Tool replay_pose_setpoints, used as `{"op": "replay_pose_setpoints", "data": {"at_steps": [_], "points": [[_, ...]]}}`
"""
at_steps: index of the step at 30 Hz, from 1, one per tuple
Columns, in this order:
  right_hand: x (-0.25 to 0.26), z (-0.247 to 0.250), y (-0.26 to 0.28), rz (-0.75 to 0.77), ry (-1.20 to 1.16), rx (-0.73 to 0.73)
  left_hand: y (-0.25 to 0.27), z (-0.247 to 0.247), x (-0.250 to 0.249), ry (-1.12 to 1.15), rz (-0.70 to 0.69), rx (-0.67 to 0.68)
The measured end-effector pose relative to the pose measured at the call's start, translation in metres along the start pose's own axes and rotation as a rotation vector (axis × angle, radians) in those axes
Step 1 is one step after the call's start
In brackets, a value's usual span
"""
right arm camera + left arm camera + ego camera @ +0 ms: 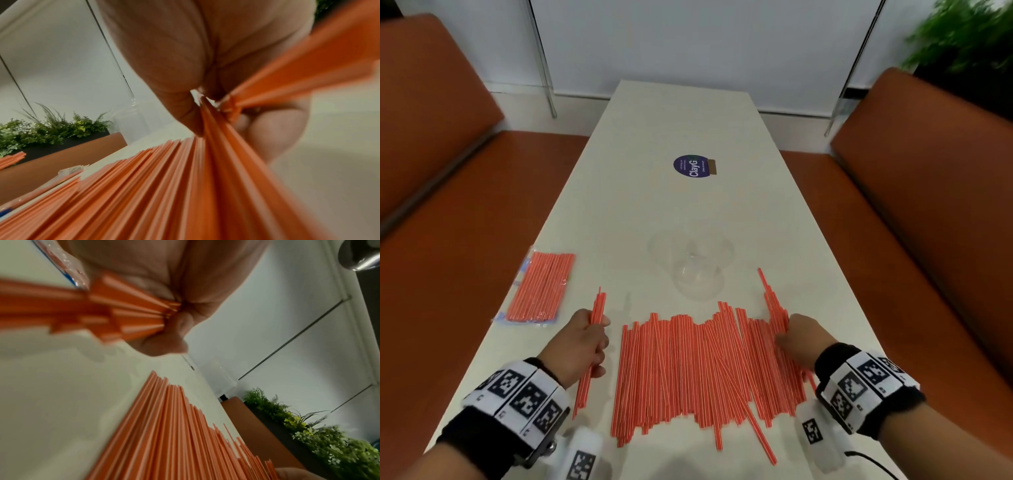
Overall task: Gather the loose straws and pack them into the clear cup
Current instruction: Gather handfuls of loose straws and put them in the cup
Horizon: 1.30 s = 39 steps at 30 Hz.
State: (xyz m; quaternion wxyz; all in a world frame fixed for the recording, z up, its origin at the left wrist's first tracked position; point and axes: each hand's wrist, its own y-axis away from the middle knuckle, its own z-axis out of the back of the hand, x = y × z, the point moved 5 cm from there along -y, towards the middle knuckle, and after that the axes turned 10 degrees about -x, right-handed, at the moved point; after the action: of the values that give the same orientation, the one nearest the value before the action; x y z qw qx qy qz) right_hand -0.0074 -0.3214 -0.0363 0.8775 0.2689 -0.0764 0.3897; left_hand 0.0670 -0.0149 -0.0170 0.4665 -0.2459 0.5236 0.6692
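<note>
Orange straws (705, 366), clear cup (693, 263), white table (681, 120), black-and-white checked wristbands (524, 394).

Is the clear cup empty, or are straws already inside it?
Empty. The clear cup stands upright with no orange inside; the loose straws lie on the table.

1. A long white table (640, 212) runs away from the viewer.
2. On it, near: a wide row of loose orange straws (705, 370).
3. Just beyond them, a clear cup (693, 263).
4. At left, a packet of straws (541, 287).
5. Farther off, a round purple sticker (690, 166).
</note>
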Motion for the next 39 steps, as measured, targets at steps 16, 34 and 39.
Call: {"op": "replay_pose_setpoints", "data": {"at_steps": [16,34,39], "points": [[-0.005,0.031,0.018,0.053,-0.717,-0.112,0.014,-0.023,-0.011,0.017,-0.088,0.141],[0.193,0.095,-0.013,0.619,-1.112,-0.236,0.023,-0.015,-0.031,0.24,-0.088,0.07],[0.19,0.056,-0.042,0.592,-0.944,-0.161,0.025,-0.01,-0.033,0.272,-0.088,0.038]]}}
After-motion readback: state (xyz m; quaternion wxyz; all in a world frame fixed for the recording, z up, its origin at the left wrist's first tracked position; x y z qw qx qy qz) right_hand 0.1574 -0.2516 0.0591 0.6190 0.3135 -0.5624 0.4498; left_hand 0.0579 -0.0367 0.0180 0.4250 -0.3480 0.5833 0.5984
